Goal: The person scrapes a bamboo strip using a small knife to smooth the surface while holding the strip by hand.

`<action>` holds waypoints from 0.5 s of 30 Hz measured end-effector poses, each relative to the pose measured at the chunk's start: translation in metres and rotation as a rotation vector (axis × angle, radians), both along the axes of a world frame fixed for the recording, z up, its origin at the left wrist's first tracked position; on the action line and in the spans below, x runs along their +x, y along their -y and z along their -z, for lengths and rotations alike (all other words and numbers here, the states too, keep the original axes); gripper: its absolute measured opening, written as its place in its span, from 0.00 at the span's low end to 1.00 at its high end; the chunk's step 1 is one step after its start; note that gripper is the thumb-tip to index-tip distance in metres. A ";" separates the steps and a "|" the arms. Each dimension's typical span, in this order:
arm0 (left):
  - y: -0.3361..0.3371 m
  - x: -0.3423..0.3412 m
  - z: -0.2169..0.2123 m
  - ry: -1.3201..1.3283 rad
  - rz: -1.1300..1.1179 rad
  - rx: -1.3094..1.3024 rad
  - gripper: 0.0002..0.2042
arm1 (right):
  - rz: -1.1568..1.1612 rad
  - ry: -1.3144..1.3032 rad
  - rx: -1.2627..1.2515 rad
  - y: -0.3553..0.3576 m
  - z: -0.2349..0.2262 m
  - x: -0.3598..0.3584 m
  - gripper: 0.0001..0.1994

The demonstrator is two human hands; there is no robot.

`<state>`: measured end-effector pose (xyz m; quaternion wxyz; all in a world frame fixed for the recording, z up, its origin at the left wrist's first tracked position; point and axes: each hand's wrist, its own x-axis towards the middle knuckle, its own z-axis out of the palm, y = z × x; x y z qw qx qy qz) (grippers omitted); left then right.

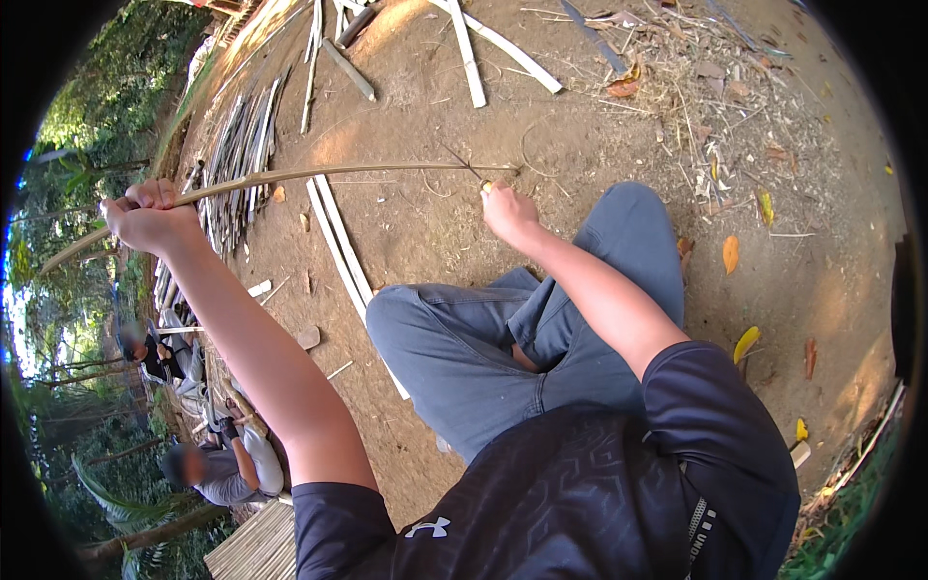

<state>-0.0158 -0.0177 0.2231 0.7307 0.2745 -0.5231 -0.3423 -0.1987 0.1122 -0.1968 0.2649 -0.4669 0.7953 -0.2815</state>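
A long, thin bamboo strip (319,172) stretches from the far left across in front of my knees, bowing slightly. My left hand (153,215) is raised at arm's length with its fingers wrapped round the strip near its left end. Above my right knee, my right hand (508,209) is closed on the yellowish handle of a small knife (462,160). The narrow dark blade points away from me and crosses the strip close to its right end. Most of the handle is hidden inside my fist.
Two pale split strips (340,237) lie left of my crossed legs. Beyond them is a pile of thin sticks (253,130). More pale slats (469,53), a long dark blade (592,37) and shavings lie farther out. Two people (227,469) sit at the left near a slatted platform (253,549).
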 end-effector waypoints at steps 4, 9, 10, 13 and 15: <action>0.007 0.025 0.006 0.005 -0.023 -0.006 0.21 | -0.144 -0.049 -0.142 -0.009 -0.044 0.024 0.19; 0.005 0.011 -0.001 0.051 -0.016 0.001 0.21 | -0.055 0.000 -0.006 0.001 -0.019 0.009 0.17; 0.005 0.017 0.000 0.037 -0.013 -0.002 0.21 | -0.106 -0.013 -0.051 -0.003 -0.035 0.018 0.16; 0.005 0.015 0.006 0.006 0.017 0.008 0.20 | -0.114 -0.103 -0.043 -0.006 -0.022 0.012 0.14; 0.000 -0.003 0.001 -0.004 0.014 0.002 0.20 | -0.029 -0.081 0.105 0.000 0.003 -0.011 0.14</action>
